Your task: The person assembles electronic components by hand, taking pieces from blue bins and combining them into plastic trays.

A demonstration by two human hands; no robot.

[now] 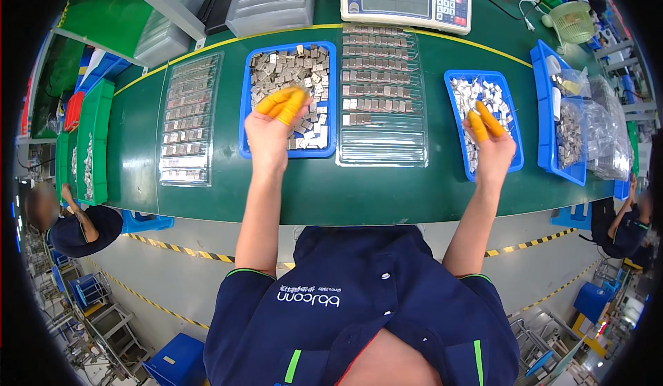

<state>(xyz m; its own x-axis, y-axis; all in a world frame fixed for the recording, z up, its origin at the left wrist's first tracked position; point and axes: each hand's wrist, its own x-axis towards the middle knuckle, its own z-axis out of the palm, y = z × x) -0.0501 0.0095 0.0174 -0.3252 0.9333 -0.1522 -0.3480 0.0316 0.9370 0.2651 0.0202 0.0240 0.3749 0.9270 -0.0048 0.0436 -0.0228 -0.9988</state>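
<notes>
both hands wear orange finger cots. left hand (271, 132) pinches its fingertips over the blue tray (244, 102) heaped with small square metal pieces (314, 68); whether a piece sits between them cannot be told. right hand (492, 147) likewise pinches over another blue tray (515, 134) of small silvery parts (464, 94), hold unclear. between the trays lies a clear blister tray (382, 92) with rows of parts. beyond it stands a weighing scale (406, 0) on the green bench (311, 192).
</notes>
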